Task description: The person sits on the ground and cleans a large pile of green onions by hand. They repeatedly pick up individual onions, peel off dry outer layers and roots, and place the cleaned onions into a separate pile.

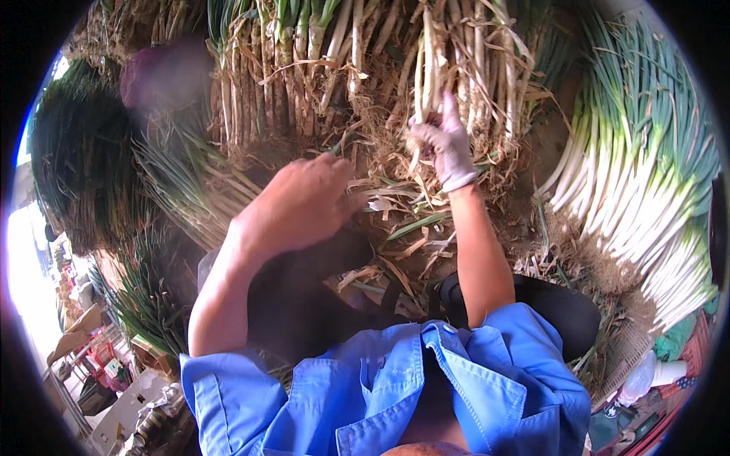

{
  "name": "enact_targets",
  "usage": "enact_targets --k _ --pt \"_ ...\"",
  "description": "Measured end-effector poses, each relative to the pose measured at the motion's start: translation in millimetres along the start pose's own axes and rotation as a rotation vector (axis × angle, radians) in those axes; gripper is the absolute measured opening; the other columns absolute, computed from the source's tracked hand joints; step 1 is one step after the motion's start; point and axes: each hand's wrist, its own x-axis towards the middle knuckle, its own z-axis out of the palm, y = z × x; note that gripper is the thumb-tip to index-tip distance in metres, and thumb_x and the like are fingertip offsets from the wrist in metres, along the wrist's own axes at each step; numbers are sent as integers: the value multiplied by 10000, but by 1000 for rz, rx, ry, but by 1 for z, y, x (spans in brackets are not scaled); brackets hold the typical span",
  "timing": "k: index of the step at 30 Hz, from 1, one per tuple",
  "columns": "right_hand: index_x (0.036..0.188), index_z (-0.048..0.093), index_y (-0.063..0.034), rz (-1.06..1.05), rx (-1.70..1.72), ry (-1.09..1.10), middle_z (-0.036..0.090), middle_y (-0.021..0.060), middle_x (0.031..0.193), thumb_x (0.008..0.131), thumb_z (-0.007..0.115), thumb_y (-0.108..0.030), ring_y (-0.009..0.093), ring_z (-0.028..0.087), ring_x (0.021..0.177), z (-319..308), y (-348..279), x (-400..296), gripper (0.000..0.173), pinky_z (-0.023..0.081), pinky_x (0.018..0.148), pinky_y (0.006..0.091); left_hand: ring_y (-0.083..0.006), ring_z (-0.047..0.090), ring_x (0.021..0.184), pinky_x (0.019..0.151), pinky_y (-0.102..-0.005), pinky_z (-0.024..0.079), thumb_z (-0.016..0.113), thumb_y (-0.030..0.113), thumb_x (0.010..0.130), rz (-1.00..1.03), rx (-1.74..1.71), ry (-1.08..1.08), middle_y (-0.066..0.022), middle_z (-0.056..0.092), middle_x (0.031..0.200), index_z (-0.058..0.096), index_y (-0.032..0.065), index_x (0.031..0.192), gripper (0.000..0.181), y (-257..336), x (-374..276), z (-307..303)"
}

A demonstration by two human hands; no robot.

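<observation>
My right hand (pixel 447 139) wears a pale knitted glove. Its fingers close around the lower ends of a few white green-onion stalks (pixel 423 74), near the roots. My left hand (pixel 305 199) is bare and blurred, curled over the trimmings in front of my lap; whether anything is in its fingers is hidden. Ahead of both hands stands a dense row of untrimmed green onions (pixel 291 85) with brown, dirty roots and dry outer skins. Loose peeled skins and leaves (pixel 416 245) litter the ground between my arms.
Cleaned green onions (pixel 627 199) lie in a large pile at right, white ends and roots towards me. More green onions (pixel 194 176) and a dark green heap (pixel 85 154) are at left. A cardboard box (pixel 122 410) and clutter fill the lower left; a plastic crate (pixel 621 356) sits lower right.
</observation>
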Motion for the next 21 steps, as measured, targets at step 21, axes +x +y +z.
enact_targets --k 21 --pt "1246 613 -49 156 -470 -300 715 118 1046 812 788 -237 195 686 905 0 4 -73 505 549 852 318 -105 466 634 578 -286 380 645 357 947 -391 -1067 78 21 491 695 641 43 837 332 -20 107 107"
